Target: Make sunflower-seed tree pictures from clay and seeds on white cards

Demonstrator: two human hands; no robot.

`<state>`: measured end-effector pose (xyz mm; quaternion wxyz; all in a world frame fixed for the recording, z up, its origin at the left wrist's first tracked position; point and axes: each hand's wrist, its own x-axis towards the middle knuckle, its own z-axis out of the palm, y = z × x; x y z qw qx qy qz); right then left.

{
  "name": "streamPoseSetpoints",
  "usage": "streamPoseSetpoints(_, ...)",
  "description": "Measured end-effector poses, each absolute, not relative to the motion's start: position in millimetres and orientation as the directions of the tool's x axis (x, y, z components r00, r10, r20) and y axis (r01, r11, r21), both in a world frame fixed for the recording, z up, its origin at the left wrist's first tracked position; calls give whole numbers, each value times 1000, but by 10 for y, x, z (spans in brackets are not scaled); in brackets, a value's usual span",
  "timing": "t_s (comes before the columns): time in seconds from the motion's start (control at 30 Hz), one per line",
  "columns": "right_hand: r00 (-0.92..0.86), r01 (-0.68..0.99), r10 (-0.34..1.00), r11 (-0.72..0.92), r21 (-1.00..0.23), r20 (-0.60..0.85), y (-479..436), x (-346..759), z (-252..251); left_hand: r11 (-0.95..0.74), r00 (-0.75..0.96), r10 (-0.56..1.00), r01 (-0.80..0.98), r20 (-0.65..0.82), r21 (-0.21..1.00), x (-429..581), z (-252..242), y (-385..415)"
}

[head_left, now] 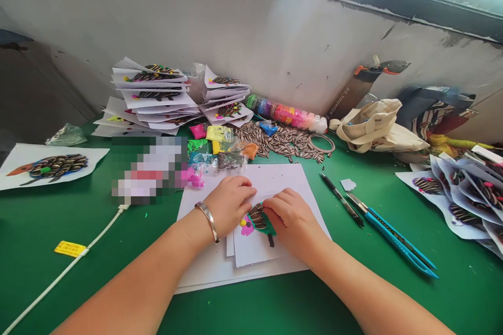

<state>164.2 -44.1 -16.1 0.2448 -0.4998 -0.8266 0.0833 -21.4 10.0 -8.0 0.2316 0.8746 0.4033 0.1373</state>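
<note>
A small white card (255,257) lies on a stack of larger white paper (204,272). On the card is a picture of an animal, with a pink clay head (247,227) and a green body covered in striped sunflower seeds (258,218). My left hand (230,204), a silver bracelet (208,222) on its wrist, rests on the card's upper left with fingers stretched out beside the picture. The fingertips of my right hand (288,220) are pinched together at the body's right side, hiding part of it. Whatever they hold is too small to make out.
Beyond the paper are bags of coloured clay (220,136), a heap of loose sunflower seeds (291,141) and a tape roll (321,143). A pen (341,199) and blue cutter (393,235) lie right. Stacked seed pictures (151,94) stand behind; a white cable (102,235) runs left.
</note>
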Motion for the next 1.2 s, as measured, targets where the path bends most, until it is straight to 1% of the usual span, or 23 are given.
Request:
streamPoseSetpoints(0.27,-409,798,847,512,-318,339,-461,1610,-190,-578,643,763,641,56,505,-207,-80,99)
streamPoseSetpoints(0.4,-398,800,861,495,-340,316,-468,1613,-169,-570,639,768,650,45,503,-202,-83,104)
streamPoseSetpoints(0.57,-333,814,876,454,-362,350,-478,1659,-147,-562,636,771,654,33,506,-211,-93,101)
streamPoseSetpoints(0.77,-358,808,879,460,-368,314,-462,1654,-171,-569,642,766,650,37,503,-217,-92,100)
streamPoseSetpoints(0.93,-317,809,881,445,-384,352,-454,1698,-185,-565,640,768,657,28,499,-213,-88,107)
streamPoseSetpoints(1.2,-331,819,888,438,-369,319,-447,1676,-196,-562,637,770,657,28,503,-217,-84,91)
